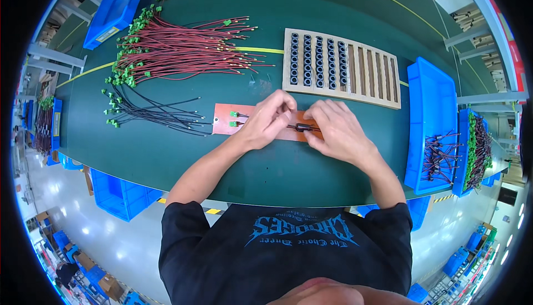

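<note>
A copper-coloured flat board (223, 123) lies on the bench in front of me. Two green connectors (234, 114) sit on its left part, with dark wires running from them under my left hand (267, 120). That hand is closed, its fingers curled above the board; whatever its fingertips pinch is hidden. A black ring-shaped core (302, 128) surrounds dark wires between my hands. Just right of the core, my right hand (337, 130) is closed, with thumb and fingers around the wires.
Beyond my hands, a wooden rack (372, 74) holds several rows of black cores. Red wires (183, 49) and black wires (161, 108) with green connectors lie at the left. A blue bin (433, 91) with finished-looking wire pieces stands right; another blue bin (117, 8) is far left.
</note>
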Tool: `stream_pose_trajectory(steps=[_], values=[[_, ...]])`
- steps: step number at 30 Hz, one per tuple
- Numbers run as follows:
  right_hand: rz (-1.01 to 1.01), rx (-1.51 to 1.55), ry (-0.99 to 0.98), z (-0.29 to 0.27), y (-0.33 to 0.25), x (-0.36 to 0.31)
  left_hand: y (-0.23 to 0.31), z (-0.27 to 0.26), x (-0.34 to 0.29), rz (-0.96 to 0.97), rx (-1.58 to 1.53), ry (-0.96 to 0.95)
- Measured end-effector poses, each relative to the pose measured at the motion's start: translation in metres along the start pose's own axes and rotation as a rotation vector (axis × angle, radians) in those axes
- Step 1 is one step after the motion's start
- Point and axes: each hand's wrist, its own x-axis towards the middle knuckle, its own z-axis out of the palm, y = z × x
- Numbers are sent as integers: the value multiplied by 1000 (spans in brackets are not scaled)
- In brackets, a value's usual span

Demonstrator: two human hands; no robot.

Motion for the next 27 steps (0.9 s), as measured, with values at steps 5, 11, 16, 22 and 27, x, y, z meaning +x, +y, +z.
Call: stream_pose_trajectory(steps=[5, 11, 16, 22, 27], values=[[143, -101, -121, 5, 4, -16, 10, 9, 5, 225, 426, -123], [163, -88, -192, 14, 30, -28, 7, 17, 4, 229, 495, -126], [42, -77, -213, 13, 43, -27, 2, 21, 6, 333, 627, -133], [-131, 35, -173, 14, 68, -28, 12, 23, 15, 311, 751, -198], [-143, 43, -184, 18, 80, -29, 13, 29, 17, 233, 722, -210]])
